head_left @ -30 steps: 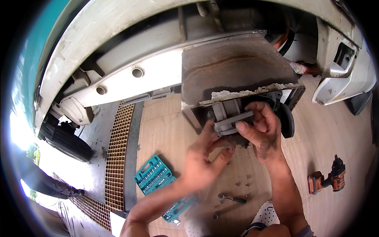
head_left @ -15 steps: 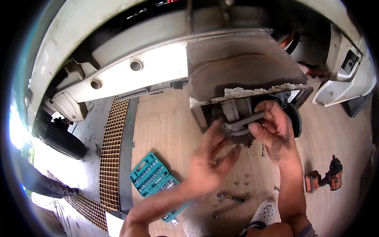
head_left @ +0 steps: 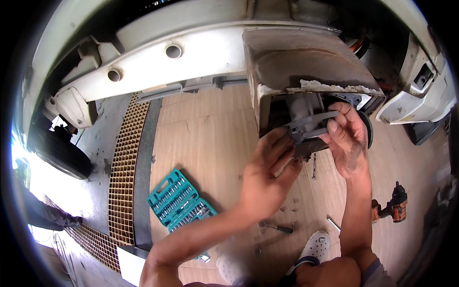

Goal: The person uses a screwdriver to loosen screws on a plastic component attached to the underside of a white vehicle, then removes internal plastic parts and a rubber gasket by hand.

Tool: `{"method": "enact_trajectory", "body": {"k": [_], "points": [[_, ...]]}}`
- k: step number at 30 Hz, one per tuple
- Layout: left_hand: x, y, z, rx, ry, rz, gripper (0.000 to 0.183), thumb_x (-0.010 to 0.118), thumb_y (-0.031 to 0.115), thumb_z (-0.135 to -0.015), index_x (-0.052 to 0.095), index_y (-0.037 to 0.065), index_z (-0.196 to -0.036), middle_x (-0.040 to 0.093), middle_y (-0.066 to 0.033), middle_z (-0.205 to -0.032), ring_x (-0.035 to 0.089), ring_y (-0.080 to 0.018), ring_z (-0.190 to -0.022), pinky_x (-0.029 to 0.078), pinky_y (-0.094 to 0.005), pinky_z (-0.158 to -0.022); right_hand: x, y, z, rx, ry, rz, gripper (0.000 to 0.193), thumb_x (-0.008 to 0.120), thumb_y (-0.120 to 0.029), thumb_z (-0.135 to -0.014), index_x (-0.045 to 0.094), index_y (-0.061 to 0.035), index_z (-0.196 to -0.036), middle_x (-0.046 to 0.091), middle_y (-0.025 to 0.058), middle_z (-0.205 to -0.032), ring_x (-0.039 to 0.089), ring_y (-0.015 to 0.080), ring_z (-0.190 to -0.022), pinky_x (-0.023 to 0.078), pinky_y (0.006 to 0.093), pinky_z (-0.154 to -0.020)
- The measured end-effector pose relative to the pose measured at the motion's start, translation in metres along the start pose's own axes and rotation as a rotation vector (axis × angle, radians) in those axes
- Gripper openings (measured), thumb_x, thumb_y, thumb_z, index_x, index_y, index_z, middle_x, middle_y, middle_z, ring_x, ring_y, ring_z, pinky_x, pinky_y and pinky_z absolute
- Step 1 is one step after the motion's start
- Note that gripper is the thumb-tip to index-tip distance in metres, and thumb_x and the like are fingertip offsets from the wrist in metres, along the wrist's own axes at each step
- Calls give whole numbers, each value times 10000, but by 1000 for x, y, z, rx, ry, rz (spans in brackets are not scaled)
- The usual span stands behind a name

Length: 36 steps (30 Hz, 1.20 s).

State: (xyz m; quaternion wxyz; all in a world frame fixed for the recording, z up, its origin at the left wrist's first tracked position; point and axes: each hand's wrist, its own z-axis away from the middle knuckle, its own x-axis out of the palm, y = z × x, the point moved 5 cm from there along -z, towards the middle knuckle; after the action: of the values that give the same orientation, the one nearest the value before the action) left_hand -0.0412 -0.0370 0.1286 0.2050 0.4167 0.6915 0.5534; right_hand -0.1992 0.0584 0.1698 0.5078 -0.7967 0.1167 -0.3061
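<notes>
Just under the open front of a rusty metal box (head_left: pixel 306 55), a grey metal part (head_left: pixel 311 124) with a flat flange and a rounded body is held between both hands. My right hand (head_left: pixel 351 143) pinches the flange's right end with thumb and fingers. At its left end, my left hand (head_left: pixel 270 167) has its fingers curled against the part, the thumb lower and apart. The part's rear reaches into the dark box opening, so I cannot tell whether it is attached there. Dark smudges mark my right hand.
Below lie a teal socket set case (head_left: pixel 179 201), a ratchet (head_left: pixel 277 227), a wrench (head_left: pixel 314 166), small loose bolts and an orange-black power drill (head_left: pixel 394 205). A white vehicle beam (head_left: pixel 205 60) crosses above. A yellow floor grate (head_left: pixel 125 177) runs at left, near another person's leg (head_left: pixel 50 215).
The view has shifted, so the metal box and hands appear farther up and right. Both hands keep hold of the grey metal part, which is tilted slightly differently.
</notes>
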Motion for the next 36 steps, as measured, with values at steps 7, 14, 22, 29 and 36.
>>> {"method": "enact_trajectory", "body": {"k": [7, 14, 22, 29, 36], "points": [[-5, 20, 4, 411, 38, -437, 220, 723, 3, -739, 640, 20, -942, 642, -161, -1095, 587, -389, -1119, 532, -409, -886, 8, 4, 3, -30, 13, -4, 353, 679, -121, -939, 526, -18, -1239, 639, 94, -1182, 642, 185, -1056, 541, 355, -935], [-2, 17, 5, 5, 44, -137, 417, 676, 16, -871, 546, -35, -1265, 601, -150, -1286, 616, -254, -1179, 527, -345, -958, 4, 3, 8, -49, 38, 0, 350, 667, -117, -946, 527, -21, -1252, 645, 90, -1172, 643, 185, -1052, 535, 362, -943], [-7, 18, 2, 57, -48, -296, 522, 659, 45, -889, 466, -18, -1370, 584, -170, -1327, 639, -265, -1166, 527, -343, -946, 31, -20, 13, -140, 192, 787, 569, 793, -237, -856, 499, 28, -1265, 657, 125, -1072, 625, 160, -988, 509, 291, -894], [0, 15, -1, 211, -84, -293, 457, 631, 35, -898, 499, -39, -1328, 652, -186, -1166, 660, -268, -1066, 516, -372, -966, 58, -24, 16, -401, 256, 1086, 835, 888, -318, -707, 441, 115, -1264, 709, 203, -932, 718, 276, -853, 553, 351, -784], [-8, 5, 1, 220, -89, -206, 394, 647, 46, -907, 550, -65, -1272, 654, -184, -1163, 659, -249, -1074, 528, -355, -959, 48, -16, 12, -283, 458, 1075, 755, 849, -275, -727, 468, 111, -1251, 696, 234, -950, 713, 325, -900, 548, 359, -793]]}}
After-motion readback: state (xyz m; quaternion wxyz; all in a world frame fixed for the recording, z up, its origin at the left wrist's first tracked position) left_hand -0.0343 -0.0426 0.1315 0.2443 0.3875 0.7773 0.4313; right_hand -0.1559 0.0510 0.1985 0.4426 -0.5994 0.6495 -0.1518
